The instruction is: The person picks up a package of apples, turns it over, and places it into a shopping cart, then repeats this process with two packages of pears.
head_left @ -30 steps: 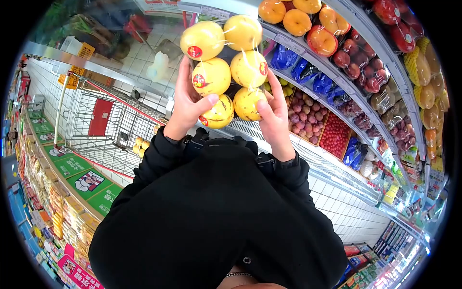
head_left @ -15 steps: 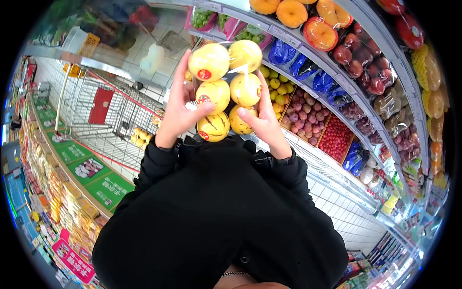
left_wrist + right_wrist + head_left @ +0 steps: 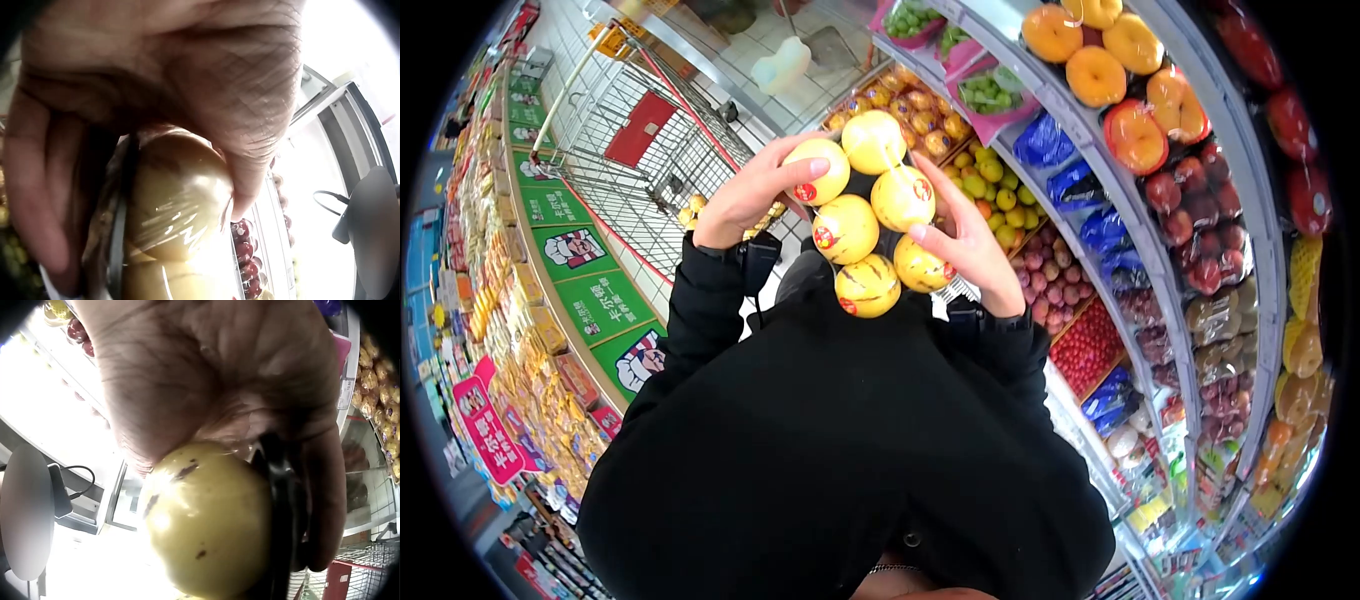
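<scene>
Both hands hold a film-wrapped pack of yellow pepino melons (image 3: 845, 229) in front of the black jacket. Dark streaks and round red stickers mark several of the fruits. My left hand (image 3: 745, 198) grips the pack's upper left edge, its thumb on the corner fruit and its fingers behind. On the opposite edge, my right hand (image 3: 972, 250) has its thumb over a lower fruit. A dark tray edge (image 3: 119, 219) runs beside the fruit in the left wrist view. In the right wrist view, a streaked melon (image 3: 209, 519) lies under the palm, fingers along the dark tray's far side.
A shopping cart (image 3: 640, 130) with yellow fruit inside stands at the left, beyond it a snack shelf with green panels (image 3: 572, 250). To the right, a tiered produce display carries plums (image 3: 1050, 275), small red fruit (image 3: 1088, 348) and packed peaches (image 3: 1095, 75).
The pack has come lower and now tilts in the head view. My left thumb has shifted up to the corner fruit. The view has turned, so cart and shelves appear farther right.
</scene>
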A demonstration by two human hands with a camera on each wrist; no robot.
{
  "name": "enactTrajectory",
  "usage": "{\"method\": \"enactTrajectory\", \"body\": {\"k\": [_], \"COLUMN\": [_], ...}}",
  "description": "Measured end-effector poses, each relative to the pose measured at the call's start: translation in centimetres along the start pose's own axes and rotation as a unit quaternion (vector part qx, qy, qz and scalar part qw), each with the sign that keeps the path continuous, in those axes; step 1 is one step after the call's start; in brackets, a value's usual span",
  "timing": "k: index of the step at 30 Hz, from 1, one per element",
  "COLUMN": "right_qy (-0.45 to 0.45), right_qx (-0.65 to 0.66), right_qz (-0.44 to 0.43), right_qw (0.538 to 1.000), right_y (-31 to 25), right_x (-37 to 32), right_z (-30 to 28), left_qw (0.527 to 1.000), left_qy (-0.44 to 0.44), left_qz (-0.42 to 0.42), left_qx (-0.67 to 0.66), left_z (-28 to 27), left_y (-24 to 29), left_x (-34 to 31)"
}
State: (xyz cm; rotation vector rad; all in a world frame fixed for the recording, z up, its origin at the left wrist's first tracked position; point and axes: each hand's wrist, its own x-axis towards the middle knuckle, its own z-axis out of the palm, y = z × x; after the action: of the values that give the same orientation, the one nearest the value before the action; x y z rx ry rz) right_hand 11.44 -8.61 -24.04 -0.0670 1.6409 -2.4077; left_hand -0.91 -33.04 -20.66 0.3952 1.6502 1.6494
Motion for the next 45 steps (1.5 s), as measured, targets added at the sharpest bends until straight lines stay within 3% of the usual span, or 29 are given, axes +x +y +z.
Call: {"method": "enactTrajectory", "body": {"k": [5,6,8,15,23,30,36,44,45], "right_qy": [0.021,0.031,0.013,0.035,-0.005,0.015,0.022,0.03,0.034], "right_qx": [0.065,0.109,0.158,0.12,0.165,0.148,0.092,-0.01,-0.019], "right_qz": [-0.004,0.002,0.021,0.017,0.075,0.202,0.224,0.192,0.18], "right_qw": [0.998,0.994,0.987,0.992,0.983,0.968,0.97,0.981,0.983], "right_y": [-0.1,-0.2,0.0,1.3,4.3,8.5,10.3,12.6,13.1], "right_x": [1.3,1.4,1.8,5.0,9.9,15.4,21.0,26.7,27.1], "right_z": [0.2,0.5,0.3,4.3,11.1,15.6,21.1,27.2,27.7], "left_qw": [0.988,0.979,0.966,0.944,0.912,0.885,0.879,0.877,0.903], "left_qy": [0.093,0.146,0.17,0.2,0.27,0.326,0.325,0.341,0.274], "left_qz": [-0.018,-0.014,-0.027,-0.002,-0.004,0.063,0.101,0.092,0.059], "left_qx": [-0.119,-0.14,-0.193,-0.262,-0.31,-0.325,-0.332,-0.326,-0.326], "left_z": [-1.3,-1.4,-1.2,-5.8,-12.6,-19.2,-24.2,-29.1,-30.4], "left_y": [-1.6,-2.1,-1.6,-3.2,-5.5,-8.8,-11.6,-12.1,-12.2], "left_x": [0.1,-0.1,-0.7,-2.4,-7.8,-13.0,-16.9,-20.9,-21.9]}}
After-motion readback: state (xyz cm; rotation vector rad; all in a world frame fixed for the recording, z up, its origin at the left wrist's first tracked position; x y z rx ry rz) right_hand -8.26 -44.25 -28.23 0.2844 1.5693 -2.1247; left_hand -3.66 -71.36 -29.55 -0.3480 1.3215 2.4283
